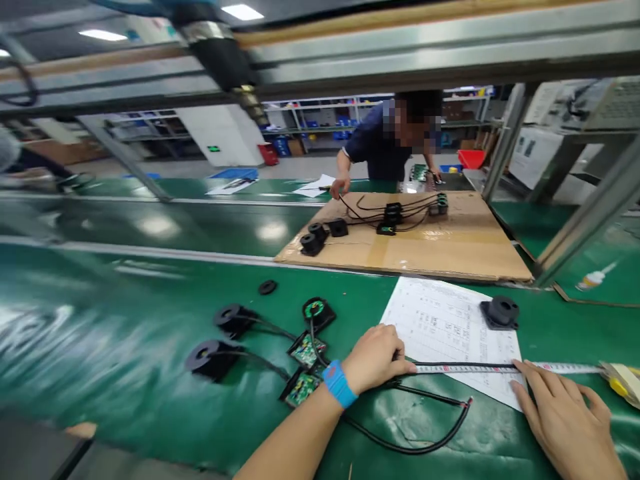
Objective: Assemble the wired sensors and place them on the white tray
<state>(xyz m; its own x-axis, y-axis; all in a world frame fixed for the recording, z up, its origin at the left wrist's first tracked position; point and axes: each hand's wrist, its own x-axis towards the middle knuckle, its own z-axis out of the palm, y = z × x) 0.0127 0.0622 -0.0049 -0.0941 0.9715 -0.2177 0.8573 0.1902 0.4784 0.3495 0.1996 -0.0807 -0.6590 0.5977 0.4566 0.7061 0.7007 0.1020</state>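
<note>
A black cable [465,365] lies straight along an extended tape measure [570,368], across a printed sheet [445,320]. My left hand [380,353], with a blue wristband, pinches the cable and tape at the sheet's left side. My right hand [565,413] rests with its fingers spread, its fingertips on the cable near the sheet's right edge. The tape's yellow case [620,383] is at the far right. Left of my left hand are two green circuit boards [301,387], wired to black round housings [213,360]. Another cable [425,450] loops below.
A black flanged part [500,312] stands on the sheet's right corner. Beyond, a cardboard sheet [450,257] holds black parts and cables. A person [375,143] leans over its far side. A metal frame [575,220] rises at right; a tool [215,53] hangs overhead.
</note>
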